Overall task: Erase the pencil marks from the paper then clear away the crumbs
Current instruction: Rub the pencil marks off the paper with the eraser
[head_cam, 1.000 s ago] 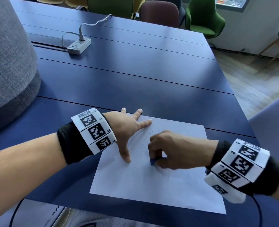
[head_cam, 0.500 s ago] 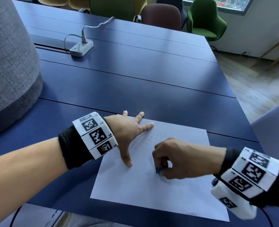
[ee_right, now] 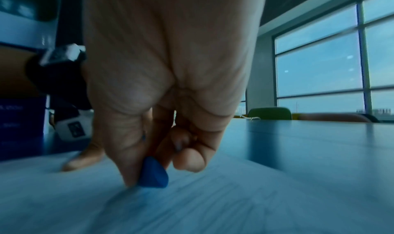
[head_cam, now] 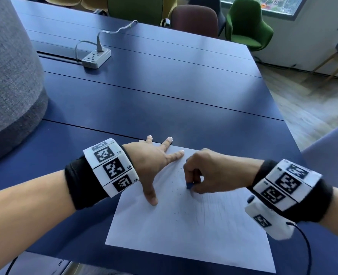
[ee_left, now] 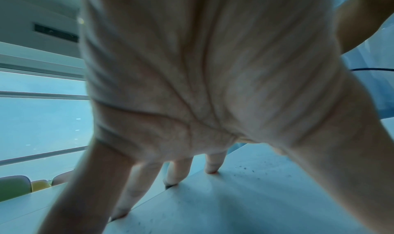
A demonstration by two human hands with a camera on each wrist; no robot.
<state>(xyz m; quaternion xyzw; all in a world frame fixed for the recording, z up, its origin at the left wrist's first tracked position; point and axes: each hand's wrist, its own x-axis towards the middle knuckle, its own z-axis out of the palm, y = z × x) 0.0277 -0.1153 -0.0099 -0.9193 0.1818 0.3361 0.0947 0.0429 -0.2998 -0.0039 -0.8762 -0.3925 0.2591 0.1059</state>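
Note:
A white sheet of paper (head_cam: 184, 231) lies on the dark blue table (head_cam: 164, 108) near its front edge. Faint pencil lines (head_cam: 213, 211) run across its right half, and dark eraser crumbs (head_cam: 176, 187) are scattered near the middle. My left hand (head_cam: 156, 165) is spread flat, fingers straight, pressing on the paper's far left corner. My right hand (head_cam: 203, 175) pinches a small blue eraser (head_cam: 189, 185) between thumb and fingers, its tip on the paper. The right wrist view shows the blue eraser (ee_right: 153, 175) touching the sheet. The left wrist view shows fingertips (ee_left: 211, 170) on the paper (ee_left: 245, 204) with crumbs beside them.
A white power strip (head_cam: 95, 58) with its cable lies far back on the table. A large grey fabric object (head_cam: 7, 86) stands at the left. Coloured chairs (head_cam: 245, 26) line the far edge. The table's right edge drops to a wooden floor (head_cam: 312, 100).
My right hand with the eraser has slid back and forth over the paper, now further up toward the left hand. More crumbs show. The left hand stays pressed in place.

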